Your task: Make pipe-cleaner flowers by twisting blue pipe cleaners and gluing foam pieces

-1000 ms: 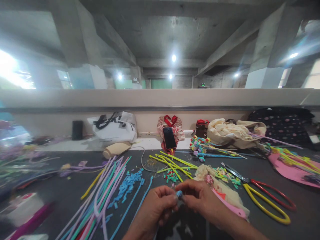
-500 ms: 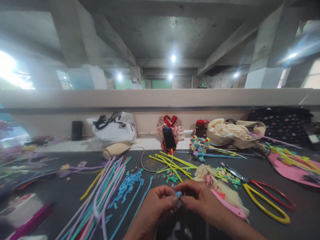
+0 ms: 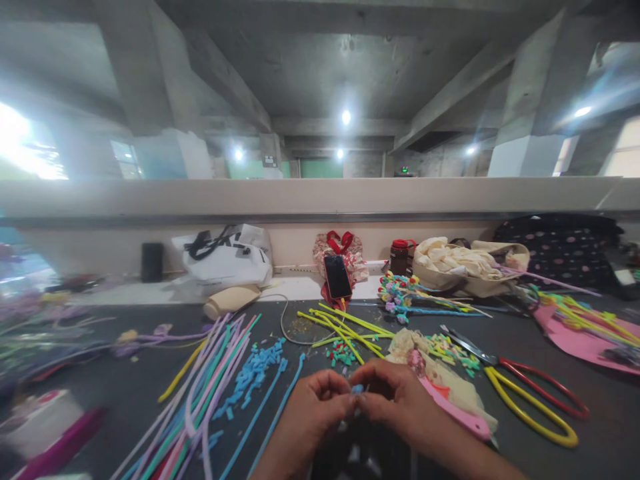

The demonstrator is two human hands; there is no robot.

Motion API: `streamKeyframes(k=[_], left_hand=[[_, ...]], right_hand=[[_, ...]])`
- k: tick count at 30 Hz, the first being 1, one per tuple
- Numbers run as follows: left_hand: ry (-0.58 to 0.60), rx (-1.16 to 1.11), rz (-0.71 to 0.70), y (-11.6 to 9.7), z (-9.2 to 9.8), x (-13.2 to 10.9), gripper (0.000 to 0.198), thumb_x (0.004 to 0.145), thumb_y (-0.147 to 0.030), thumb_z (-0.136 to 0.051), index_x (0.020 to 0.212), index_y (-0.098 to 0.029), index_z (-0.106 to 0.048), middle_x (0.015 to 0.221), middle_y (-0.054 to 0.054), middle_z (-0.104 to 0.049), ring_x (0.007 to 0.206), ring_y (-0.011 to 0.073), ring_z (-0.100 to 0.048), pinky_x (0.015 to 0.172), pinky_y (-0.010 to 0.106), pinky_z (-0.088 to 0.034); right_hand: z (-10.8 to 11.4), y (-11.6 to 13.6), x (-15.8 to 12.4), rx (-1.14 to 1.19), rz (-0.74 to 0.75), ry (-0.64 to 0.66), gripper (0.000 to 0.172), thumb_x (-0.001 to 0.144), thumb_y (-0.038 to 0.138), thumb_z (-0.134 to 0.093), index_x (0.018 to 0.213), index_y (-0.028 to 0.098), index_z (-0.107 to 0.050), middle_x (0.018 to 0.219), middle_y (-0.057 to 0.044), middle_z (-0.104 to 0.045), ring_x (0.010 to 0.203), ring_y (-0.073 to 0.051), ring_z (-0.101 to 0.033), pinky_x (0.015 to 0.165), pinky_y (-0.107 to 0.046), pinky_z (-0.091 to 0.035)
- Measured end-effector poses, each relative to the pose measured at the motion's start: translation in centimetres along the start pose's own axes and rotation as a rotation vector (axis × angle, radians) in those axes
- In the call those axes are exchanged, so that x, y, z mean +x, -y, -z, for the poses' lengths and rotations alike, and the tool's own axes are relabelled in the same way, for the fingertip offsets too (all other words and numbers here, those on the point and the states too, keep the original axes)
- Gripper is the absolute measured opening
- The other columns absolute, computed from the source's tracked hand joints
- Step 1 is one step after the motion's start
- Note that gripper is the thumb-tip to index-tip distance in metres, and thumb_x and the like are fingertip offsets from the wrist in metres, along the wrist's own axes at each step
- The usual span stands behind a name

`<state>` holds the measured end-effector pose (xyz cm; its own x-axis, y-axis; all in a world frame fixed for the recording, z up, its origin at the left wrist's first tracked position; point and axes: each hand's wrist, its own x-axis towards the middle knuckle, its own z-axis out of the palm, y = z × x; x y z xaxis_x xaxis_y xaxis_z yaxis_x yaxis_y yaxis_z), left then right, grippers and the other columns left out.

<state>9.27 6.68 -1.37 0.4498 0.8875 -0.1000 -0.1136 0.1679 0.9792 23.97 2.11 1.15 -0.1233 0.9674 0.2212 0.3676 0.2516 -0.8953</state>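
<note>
My left hand (image 3: 320,407) and my right hand (image 3: 387,397) meet at the front middle of the dark table. Between their fingertips they pinch a small blue fuzzy piece (image 3: 357,389), mostly covered by the fingers. Both hands are closed on it, thumbs nearly touching. Left of my hands lie many short cut blue pieces (image 3: 255,373) and two long blue pipe cleaners (image 3: 283,403). Just beyond the fingers is a small heap of red and green pieces (image 3: 342,351). Yellow-green pipe cleaners (image 3: 345,327) cross each other behind that heap.
Scissors (image 3: 500,363) with red and yellow handles lie at right, blades open. Nearer is a pink-handled tool (image 3: 460,415) on pale cloth. A bundle of pastel pipe cleaners (image 3: 200,400) lies left. A phone (image 3: 339,277) leans at the back, beside finished small flowers (image 3: 395,293).
My right fingers have closed in toward the left ones, hiding more of the blue piece. The objects on the table have stayed in place.
</note>
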Motion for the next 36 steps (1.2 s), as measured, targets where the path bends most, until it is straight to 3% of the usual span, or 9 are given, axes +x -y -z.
streamKeyframes(k=[9,13,17,20,23,28,36], left_hand=[[-0.060,0.077,0.011,-1.9,-1.1,-0.8,0.020,0.047,-0.023,-0.068,0.052,-0.014,-0.050,0.041,-0.005,-0.049,0.037,0.0042,-0.038,0.041,0.017,-0.026],[-0.075,0.059,0.031,-1.7,-1.1,-0.6,0.023,0.045,-0.023,-0.069,0.051,-0.014,-0.049,0.040,-0.005,-0.048,0.036,0.0036,-0.037,0.039,0.016,-0.026],[0.011,0.009,0.088,-1.4,-0.7,-0.6,0.026,0.048,-0.028,-0.069,0.060,-0.015,-0.051,0.044,-0.004,-0.052,0.033,0.0036,-0.037,0.034,0.015,-0.024],[0.109,-0.053,0.171,-1.7,-0.5,-0.9,0.036,0.056,-0.046,-0.060,0.071,-0.014,-0.053,0.057,0.001,-0.058,0.039,0.0078,-0.048,0.033,0.016,-0.028],[0.120,-0.078,0.234,-2.2,-0.7,-1.4,0.044,0.062,-0.056,-0.051,0.076,-0.014,-0.053,0.060,0.003,-0.059,0.045,0.0096,-0.053,0.035,0.016,-0.033],[0.103,0.032,0.232,-2.0,-0.8,-1.6,0.030,0.060,-0.042,-0.060,0.068,-0.016,-0.047,0.051,-0.001,-0.058,0.036,0.0073,-0.048,0.034,0.015,-0.030],[0.086,0.087,0.250,-1.4,-0.6,-1.2,0.023,0.056,-0.030,-0.063,0.067,-0.016,-0.048,0.047,-0.002,-0.057,0.033,0.0080,-0.046,0.033,0.017,-0.031]], right_hand=[[0.1,0.2,0.1,-0.028,0.014,-0.020,0.016,0.070,0.020,-0.055,0.081,0.017,-0.066,0.074,-0.001,-0.065,0.067,-0.014,-0.055,0.061,-0.022,-0.040],[0.1,0.4,0.1,-0.034,0.002,-0.029,0.015,0.070,0.019,-0.054,0.078,0.017,-0.066,0.073,-0.001,-0.064,0.066,-0.014,-0.055,0.060,-0.022,-0.040],[0.2,0.3,0.2,0.051,-0.045,-0.022,0.013,0.070,0.020,-0.053,0.077,0.016,-0.064,0.063,0.001,-0.059,0.057,-0.010,-0.051,0.050,-0.019,-0.037],[0.4,0.0,0.5,0.192,-0.122,-0.007,0.013,0.069,0.022,-0.054,0.077,0.015,-0.061,0.056,0.004,-0.054,0.045,-0.007,-0.046,0.040,-0.016,-0.033],[0.8,-0.3,0.8,0.289,-0.168,-0.025,0.012,0.067,0.023,-0.054,0.074,0.014,-0.059,0.050,0.005,-0.050,0.038,-0.005,-0.042,0.036,-0.015,-0.030],[1.1,-0.8,1.1,0.364,-0.219,-0.050,0.013,0.067,0.026,-0.054,0.072,0.014,-0.058,0.044,0.006,-0.049,0.035,-0.004,-0.041,0.034,-0.015,-0.028],[0.8,-0.7,1.1,0.370,-0.226,-0.054,0.011,0.067,0.024,-0.054,0.071,0.014,-0.057,0.040,0.009,-0.044,0.032,-0.004,-0.039,0.034,-0.014,-0.028]])
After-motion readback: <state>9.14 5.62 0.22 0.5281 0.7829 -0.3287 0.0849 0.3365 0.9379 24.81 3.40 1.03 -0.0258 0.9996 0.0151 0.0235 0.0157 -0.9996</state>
